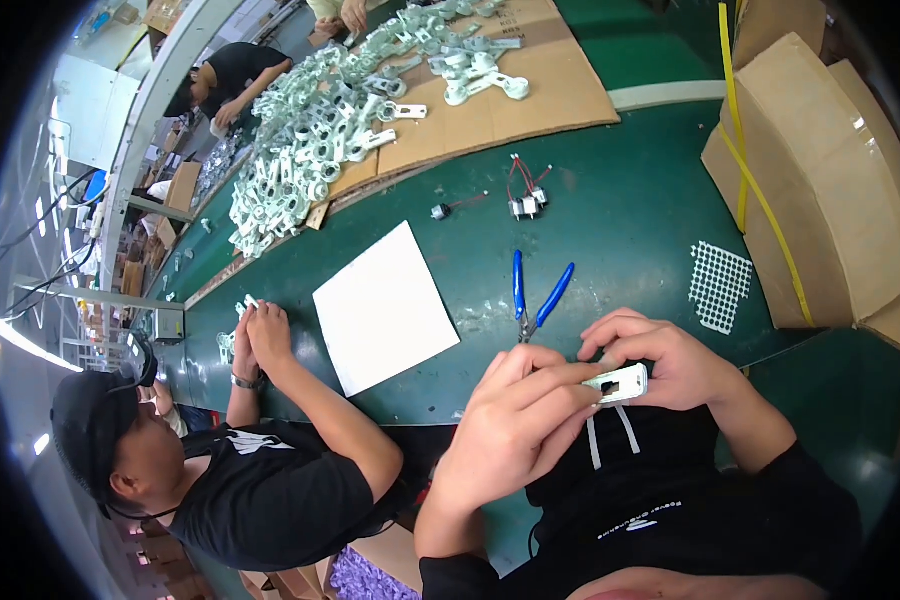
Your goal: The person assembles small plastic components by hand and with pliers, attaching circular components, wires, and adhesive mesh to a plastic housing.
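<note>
Close in front of my chest, both hands hold a small pale-green plastic housing (624, 384) with a dark rectangular opening near its end. My left hand (530, 415) wraps its fingers over the housing from the left. From the other side my right hand (660, 358) grips it, thumb and fingers bent around it; part of the piece is hidden by my fingers. Just beyond my left hand lie blue-handled cutters (538, 300) with their handles spread. Farther off sit small motors with red wires (528, 203) and a single small motor (441, 212).
A large heap of pale-green housings (310, 150) covers cardboard (490, 125) at the far side. A white sheet (385, 310) lies left of the cutters. Right are a sheet of black dots (720, 287) and a carton (810, 190). A co-worker (260, 450) handles a part at left.
</note>
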{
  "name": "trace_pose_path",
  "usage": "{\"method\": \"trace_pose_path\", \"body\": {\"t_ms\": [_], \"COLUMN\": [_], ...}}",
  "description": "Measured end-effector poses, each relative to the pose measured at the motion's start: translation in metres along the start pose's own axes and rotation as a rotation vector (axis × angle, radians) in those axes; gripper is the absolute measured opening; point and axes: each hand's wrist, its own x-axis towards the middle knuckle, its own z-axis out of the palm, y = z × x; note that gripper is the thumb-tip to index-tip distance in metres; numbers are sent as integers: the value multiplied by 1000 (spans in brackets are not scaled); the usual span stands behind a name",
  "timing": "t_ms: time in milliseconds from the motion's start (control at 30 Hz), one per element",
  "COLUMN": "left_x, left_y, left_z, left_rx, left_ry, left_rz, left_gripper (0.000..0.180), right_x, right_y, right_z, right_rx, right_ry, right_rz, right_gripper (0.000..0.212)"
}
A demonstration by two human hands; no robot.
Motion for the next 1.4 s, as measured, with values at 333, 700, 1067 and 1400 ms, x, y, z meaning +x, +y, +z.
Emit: {"method": "trace_pose_path", "body": {"t_ms": [333, 700, 1067, 1400], "left_x": [5, -3, -24, -25], "left_y": [-19, -25, -40, -38], "left_z": [2, 16, 45, 75], "left_rx": [-181, -283, -662, -845], "left_ry": [81, 244, 453, 441], "left_rz": [-37, -132, -332, -426], "left_gripper": [27, 23, 20, 54], "right_x": [21, 8, 6, 2], "right_y": [-9, -4, -19, -14], "right_z": [5, 12, 4, 4], "right_rx": [-24, -79, -130, -98], "right_ry": [70, 137, 367, 358], "right_rz": [-24, -45, 39, 34], "right_gripper": [35, 30, 30, 33]}}
